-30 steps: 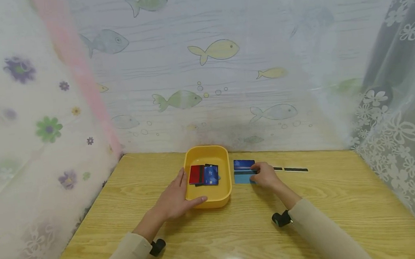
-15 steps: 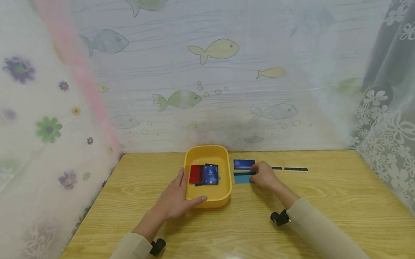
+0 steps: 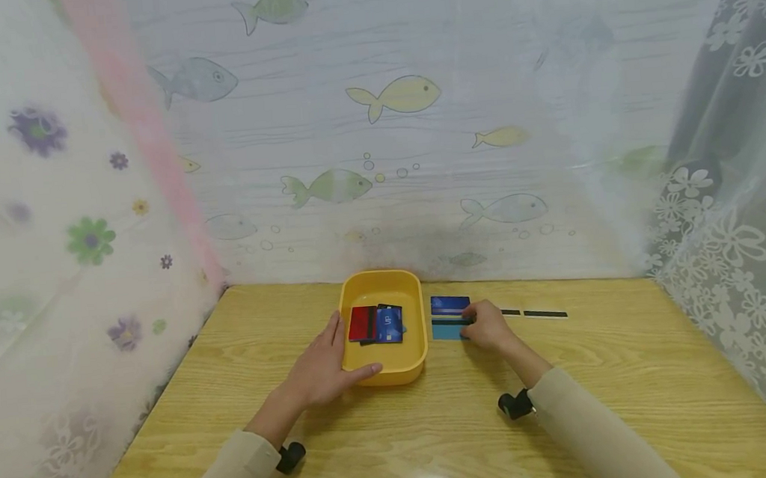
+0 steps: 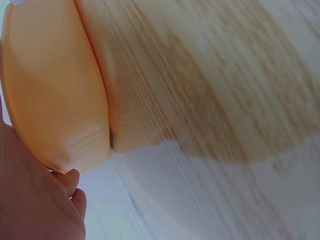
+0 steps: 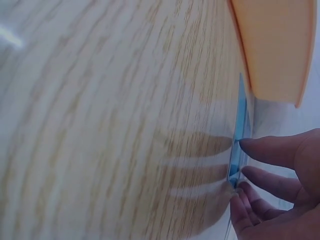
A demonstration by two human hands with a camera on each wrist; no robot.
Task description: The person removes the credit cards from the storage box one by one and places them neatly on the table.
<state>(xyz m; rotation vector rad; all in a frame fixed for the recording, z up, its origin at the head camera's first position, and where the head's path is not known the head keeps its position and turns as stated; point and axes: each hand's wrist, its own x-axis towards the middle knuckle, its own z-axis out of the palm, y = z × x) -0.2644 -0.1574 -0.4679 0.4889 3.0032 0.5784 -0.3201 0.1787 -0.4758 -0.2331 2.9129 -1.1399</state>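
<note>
A yellow plastic basket (image 3: 425, 348) stands near the back of the table. In it lie a red card (image 3: 363, 323) and a blue card (image 3: 390, 327), overlapping, with a darker card mostly hidden beneath. My left hand (image 3: 319, 368) holds the basket's near left corner, fingers along the left wall and thumb over the front rim. Right of the basket, my right hand (image 3: 489, 326) pinches the right end of a light blue card (image 3: 446, 331) with a dark stripe. This card lies low against the tabletop. Just behind it is a dark blue card (image 3: 450, 303).
Two narrow black strips with white edges lie to the right, one a longer strip (image 3: 546, 315) and one a shorter strip (image 3: 512, 312) partly behind my right hand. A fish-patterned curtain (image 3: 388, 216) rises along the table's back edge.
The right hand and light blue card have shifted very slightly; a thin gap shows between this card and the dark blue one. The left hand keeps its place on the basket.
</note>
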